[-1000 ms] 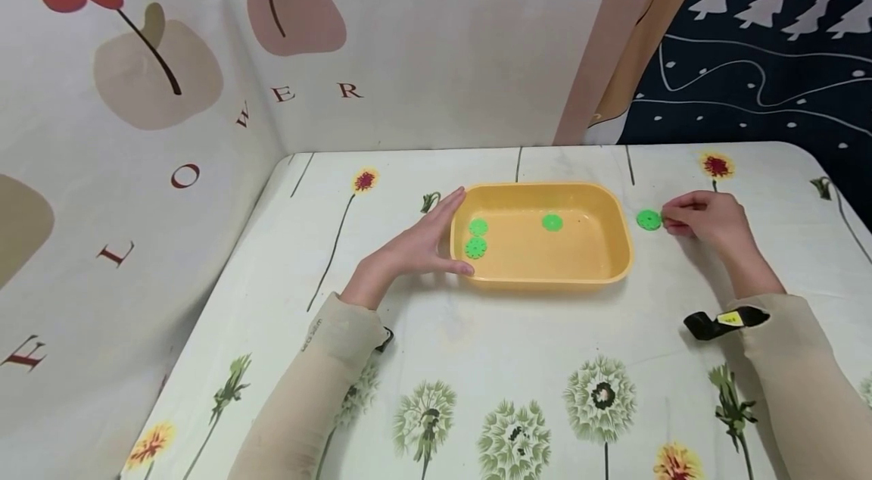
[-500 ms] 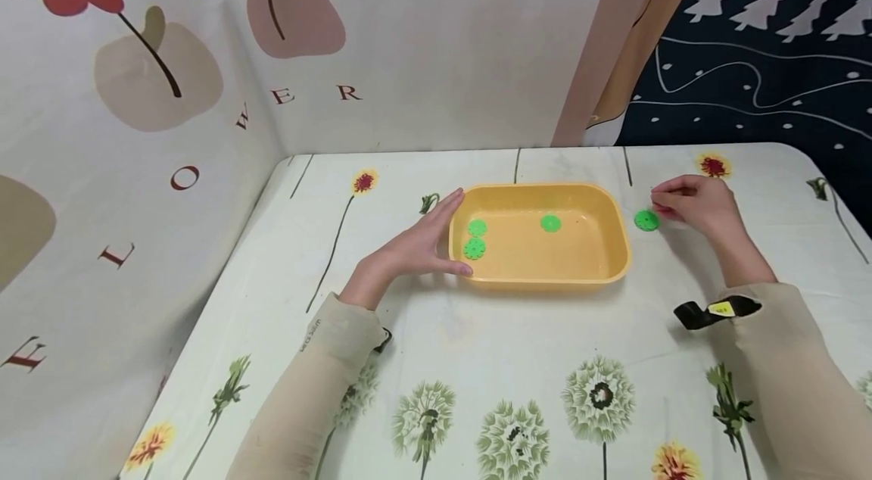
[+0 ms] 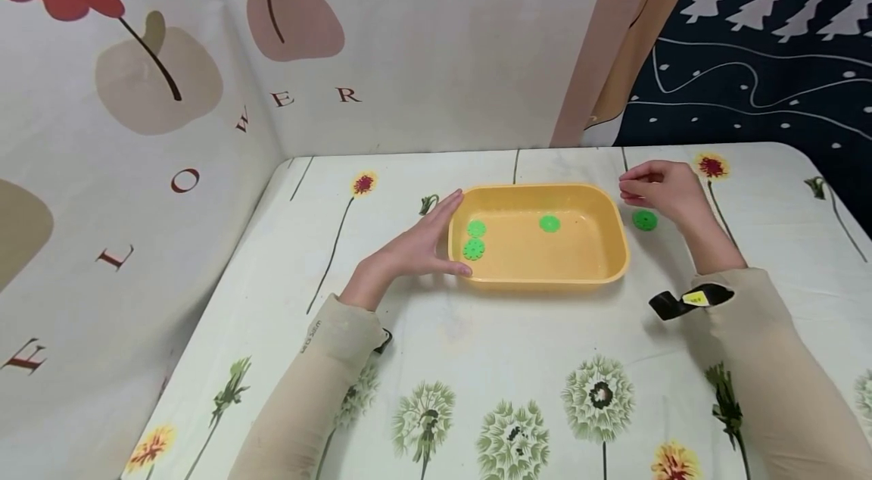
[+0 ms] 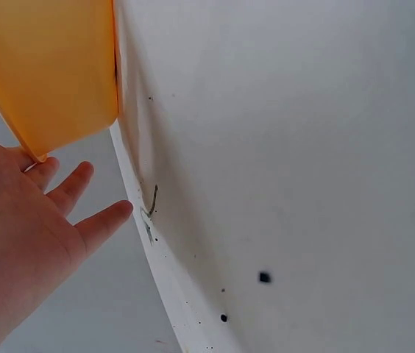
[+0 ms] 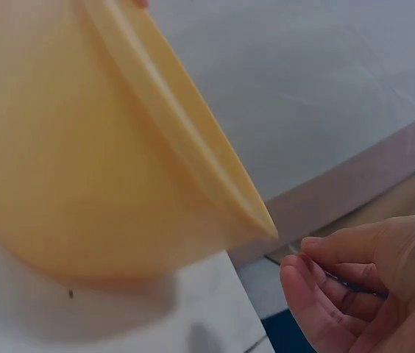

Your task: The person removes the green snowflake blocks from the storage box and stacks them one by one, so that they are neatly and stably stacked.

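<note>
White cloth (image 3: pixel 443 48) printed with flowers and letters was found hanging behind the tabletop (image 3: pixel 490 328), with a dark panel (image 3: pixel 756 116) bearing pale trees to its right. On the floral-covered tabletop stood a yellow tray (image 3: pixel 524 260). Two green discs (image 3: pixel 474 249) lay close together near its left end; a third disc (image 3: pixel 549 223) lay right of centre. A fourth disc (image 3: pixel 645 220) rested on the tabletop just beyond the tray's right end. The left hand (image 3: pixel 421 247) spanned the tray's left end, its fingers apart, extended and touching the rim. The right hand (image 3: pixel 668 192) was raised near the far right corner, thumb and fingertips together; whether they pinched anything could not be determined. A black strap (image 3: pixel 691 301) with a yellow label was noted at the right cuff (image 3: pixel 739 298).
</note>
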Tool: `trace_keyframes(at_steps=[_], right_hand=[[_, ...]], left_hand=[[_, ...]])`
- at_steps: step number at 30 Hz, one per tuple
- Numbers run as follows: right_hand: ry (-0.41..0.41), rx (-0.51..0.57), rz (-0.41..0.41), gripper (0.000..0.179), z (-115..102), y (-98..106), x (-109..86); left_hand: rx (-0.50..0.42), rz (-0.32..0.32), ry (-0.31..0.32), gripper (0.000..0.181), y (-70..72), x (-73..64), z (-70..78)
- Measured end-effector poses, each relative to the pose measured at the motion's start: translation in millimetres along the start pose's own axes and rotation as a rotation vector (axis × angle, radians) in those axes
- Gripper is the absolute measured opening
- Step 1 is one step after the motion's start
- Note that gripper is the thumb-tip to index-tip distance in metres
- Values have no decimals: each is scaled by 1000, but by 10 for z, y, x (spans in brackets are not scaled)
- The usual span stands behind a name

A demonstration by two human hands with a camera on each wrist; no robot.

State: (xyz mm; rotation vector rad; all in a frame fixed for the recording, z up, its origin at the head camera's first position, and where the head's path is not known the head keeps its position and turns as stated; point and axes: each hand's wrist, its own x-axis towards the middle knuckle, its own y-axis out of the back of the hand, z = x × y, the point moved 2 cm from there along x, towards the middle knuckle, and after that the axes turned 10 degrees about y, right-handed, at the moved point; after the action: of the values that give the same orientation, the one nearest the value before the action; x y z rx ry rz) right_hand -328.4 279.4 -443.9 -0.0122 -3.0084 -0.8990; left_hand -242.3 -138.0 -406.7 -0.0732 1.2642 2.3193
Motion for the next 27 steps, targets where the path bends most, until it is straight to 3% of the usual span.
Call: trace_keyframes(at_steps=[5,9,15,19,24,27], right_hand=[[27,-56,4,41,171,-167,160],[53,-102,10,38,88,-203,132],[50,-89,-13,30,-594,-121,-263],[120,-141,3,28,-1005,-124,-521],[189,-149,-3,24,-1174,-245,-622],[225,-116,-56,22,-1211,-363,-638]], left_hand=[[-2,2,0,126,2,-6,7],[4,1,0,127,-2,-8,5],[6,-4,-4,126,-1,-9,7],[10,-4,-5,126,1,-12,12],[9,-4,-8,126,4,-16,15],[9,-2,-11,126,4,-13,15]])
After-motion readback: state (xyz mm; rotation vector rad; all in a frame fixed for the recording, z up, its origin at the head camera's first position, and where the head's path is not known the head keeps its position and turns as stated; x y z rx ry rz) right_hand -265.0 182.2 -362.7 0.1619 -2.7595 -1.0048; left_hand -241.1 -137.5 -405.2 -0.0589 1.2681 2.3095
